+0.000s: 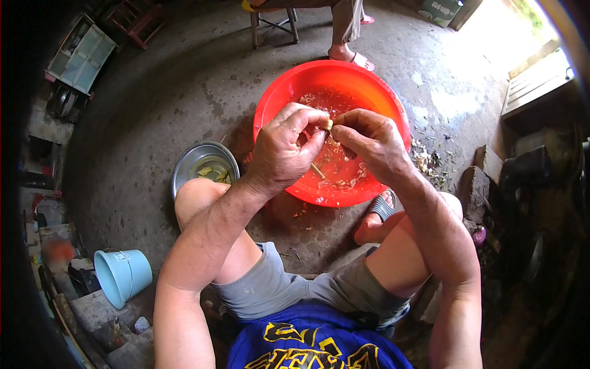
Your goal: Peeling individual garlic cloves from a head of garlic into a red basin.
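Note:
Above a large red plastic basin [400, 138], my left hand [289, 143] grips a small pale yellowish piece of food [327, 124] between thumb and fingertips. My right hand [368, 137] has its thumb and forefinger pinched together at the right side of that piece; whether they grip it is hard to tell. Water with floating pale peel scraps fills the basin's bottom, and a thin stick-like piece [318, 171] lies there below my left hand. Left of the basin, partly behind my knee, a metal bowl [181, 162] holds several yellowish pieces [205, 171] in liquid.
Beyond the basin, a person's sandalled foot [352, 57] stands close to its rim, near a wooden stool [274, 27]. Scraps [426, 159] litter the concrete floor at right, by rough blocks [474, 184]. A light blue bucket [122, 276] lies tilted at lower left.

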`<act>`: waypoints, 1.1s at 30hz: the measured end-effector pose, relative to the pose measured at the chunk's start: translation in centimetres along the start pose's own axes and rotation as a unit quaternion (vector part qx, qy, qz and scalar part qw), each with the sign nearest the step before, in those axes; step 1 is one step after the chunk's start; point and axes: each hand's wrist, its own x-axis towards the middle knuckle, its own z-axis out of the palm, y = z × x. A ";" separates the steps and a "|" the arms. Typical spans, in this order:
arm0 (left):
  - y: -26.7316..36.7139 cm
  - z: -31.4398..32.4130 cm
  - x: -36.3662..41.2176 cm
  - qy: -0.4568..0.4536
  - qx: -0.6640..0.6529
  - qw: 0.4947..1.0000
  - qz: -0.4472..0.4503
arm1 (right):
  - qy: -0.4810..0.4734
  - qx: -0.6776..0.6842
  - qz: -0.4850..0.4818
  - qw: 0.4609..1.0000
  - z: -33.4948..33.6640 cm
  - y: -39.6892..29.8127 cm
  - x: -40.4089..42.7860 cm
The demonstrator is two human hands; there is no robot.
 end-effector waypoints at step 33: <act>0.4 0.6 -0.4 -0.051 -0.225 0.958 -0.172 | 0.016 -0.008 -0.055 0.998 0.0 0.3 0.3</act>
